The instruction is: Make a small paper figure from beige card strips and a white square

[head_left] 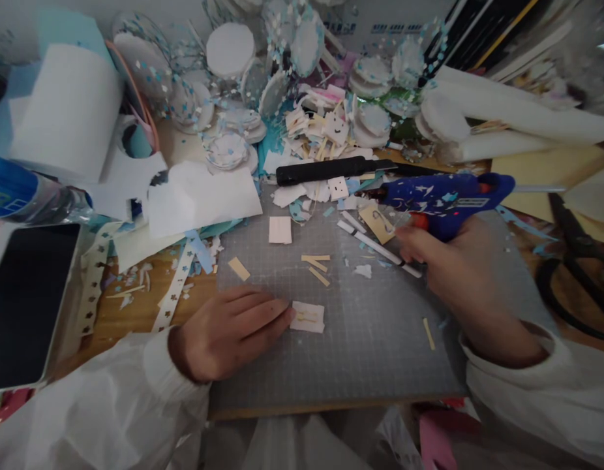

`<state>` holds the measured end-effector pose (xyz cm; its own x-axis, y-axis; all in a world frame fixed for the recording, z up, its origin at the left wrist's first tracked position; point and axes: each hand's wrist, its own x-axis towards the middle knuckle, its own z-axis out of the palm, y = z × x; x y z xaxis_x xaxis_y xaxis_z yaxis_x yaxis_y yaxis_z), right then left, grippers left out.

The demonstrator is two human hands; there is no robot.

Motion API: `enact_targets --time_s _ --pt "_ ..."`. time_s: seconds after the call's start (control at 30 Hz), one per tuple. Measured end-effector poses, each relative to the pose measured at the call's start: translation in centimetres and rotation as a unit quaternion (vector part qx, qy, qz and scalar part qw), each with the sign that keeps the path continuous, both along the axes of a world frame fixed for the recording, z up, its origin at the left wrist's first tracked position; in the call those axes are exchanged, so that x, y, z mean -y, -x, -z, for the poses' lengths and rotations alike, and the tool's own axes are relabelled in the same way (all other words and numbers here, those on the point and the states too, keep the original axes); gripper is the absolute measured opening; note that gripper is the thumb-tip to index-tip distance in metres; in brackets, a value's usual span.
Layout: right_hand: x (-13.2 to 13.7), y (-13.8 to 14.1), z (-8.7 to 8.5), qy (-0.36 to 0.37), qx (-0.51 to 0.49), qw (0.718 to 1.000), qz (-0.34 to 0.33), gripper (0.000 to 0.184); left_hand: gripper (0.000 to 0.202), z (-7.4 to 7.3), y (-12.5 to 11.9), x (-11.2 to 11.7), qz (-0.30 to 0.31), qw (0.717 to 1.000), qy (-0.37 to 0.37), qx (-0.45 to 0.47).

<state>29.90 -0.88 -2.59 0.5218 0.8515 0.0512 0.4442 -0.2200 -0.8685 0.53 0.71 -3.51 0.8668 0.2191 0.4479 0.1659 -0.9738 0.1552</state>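
My left hand (228, 331) lies flat on the grey cutting mat (361, 352), fingertips pressing the left edge of a small white paper square (308, 316) with a thin yellowish strip on it. My right hand (453, 274) grips a blue glue gun (441, 196) at the mat's upper right, its nozzle pointing left over a tan paper tag (376, 224). Several small tan strips (316, 264) and white sticks (375, 247) lie loose on the mat between the hands.
A black utility knife (331, 171) lies along the mat's far edge. Black scissors (576, 274) sit at the right, a phone (25, 300) at the left, a white paper roll (67, 111) beyond it. White discs and paper scraps (302, 85) crowd the back.
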Motion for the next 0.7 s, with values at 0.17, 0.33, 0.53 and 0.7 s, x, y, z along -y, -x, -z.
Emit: enact_targets --time_s 0.17,0.33,0.53,0.7 --pt "0.01 0.33 -0.66 0.008 0.039 0.999 -0.009 0.017 0.024 -0.17 0.09 0.02 0.003 1.000 -0.008 -0.015" --pt "-0.09 0.50 -0.75 0.023 0.024 0.999 0.010 0.017 0.023 -0.17 0.02 0.02 0.004 1.000 -0.023 -0.016" --pt "-0.11 0.38 -0.47 0.016 0.019 1.000 0.007 0.015 0.024 -0.41 -0.03 -0.24 0.019 0.999 -0.022 -0.029" --pt "-0.08 0.60 -0.78 0.034 0.021 0.999 0.021 0.016 0.019 -0.16 -0.16 -0.39 0.014 0.999 -0.019 -0.027"
